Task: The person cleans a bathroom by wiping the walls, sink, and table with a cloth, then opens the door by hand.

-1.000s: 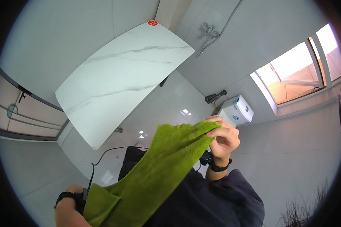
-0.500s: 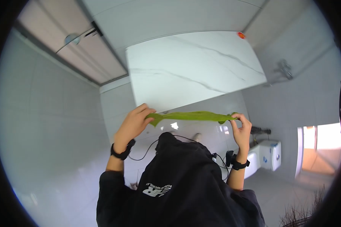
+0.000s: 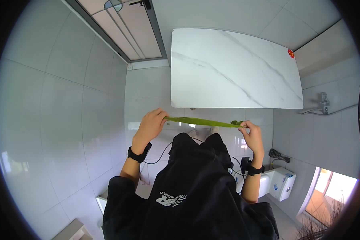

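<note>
A long, narrow strip of green cloth stretches between both hands in front of my body, nearly level and slightly lower at its right end. My left hand pinches the left end between thumb and fingers. At the other end, my right hand grips the cloth, and a small bunched bit of it stands up beside the fingertips. Just beyond the cloth is the near edge of a white marble-patterned table; the cloth hangs in the air, apart from the tabletop.
A red round sticker marks the table's far right corner. On the right wall is a tap with a hose. A white toilet and a dark brush stand at lower right. A framed door is at upper left.
My view has turned, so the table and door appear farther right. The cloth looks narrower and straighter, its left end slightly higher. Both hands keep their hold.
</note>
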The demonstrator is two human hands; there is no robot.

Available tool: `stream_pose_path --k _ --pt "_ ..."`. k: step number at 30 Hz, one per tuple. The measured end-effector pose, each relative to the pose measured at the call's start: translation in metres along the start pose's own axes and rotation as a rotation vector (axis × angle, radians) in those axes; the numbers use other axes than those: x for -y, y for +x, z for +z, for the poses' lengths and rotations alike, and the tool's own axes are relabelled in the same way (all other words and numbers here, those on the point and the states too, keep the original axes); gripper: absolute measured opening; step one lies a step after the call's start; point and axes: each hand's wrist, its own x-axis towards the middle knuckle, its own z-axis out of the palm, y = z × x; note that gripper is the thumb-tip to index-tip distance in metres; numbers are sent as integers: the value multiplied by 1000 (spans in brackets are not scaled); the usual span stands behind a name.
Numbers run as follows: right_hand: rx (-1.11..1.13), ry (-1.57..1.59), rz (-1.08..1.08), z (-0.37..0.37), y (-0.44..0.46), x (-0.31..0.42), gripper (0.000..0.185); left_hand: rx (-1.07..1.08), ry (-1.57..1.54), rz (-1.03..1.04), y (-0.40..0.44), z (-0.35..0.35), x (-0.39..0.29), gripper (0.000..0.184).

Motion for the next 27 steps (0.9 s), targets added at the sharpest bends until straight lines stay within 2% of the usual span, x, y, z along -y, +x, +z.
stream_pose_path --k 2,5,8,11,13,15,18,19,21,23,25,27 --pt "81 -24 -28 6 2 -9 13 34 -9 -29 -6 4 7 11" --pt "197 -2 62 10 8 -11 15 67 -83 -54 -14 18 24 11" --pt "198 33 -21 26 25 -37 12 70 -105 -71 -7 28 43 12" --pt "208 21 -13 41 73 -46 9 82 -147 -77 33 41 90 15" --pt "153 52 -73 60 125 -75 10 110 -252 -171 78 59 135 16" --pt "121 84 -48 75 176 -85 18 52 -208 -207 124 71 178 18" --pt "-99 -74 -117 119 218 -112 31 -228 67 -256 159 93 205 23" --pt "-34 -154 -94 130 221 -113 41 -236 111 -200 167 99 202 25" --pt "35 -264 -246 151 219 -107 45 -246 194 -90 171 115 188 28" --pt "153 -364 -418 165 217 -96 48 -138 211 13 169 136 168 28" --pt "274 -478 -563 173 220 -97 51 -5 275 219 162 158 170 43" --pt "384 -605 -689 181 231 -103 54 95 300 311 164 171 171 51"
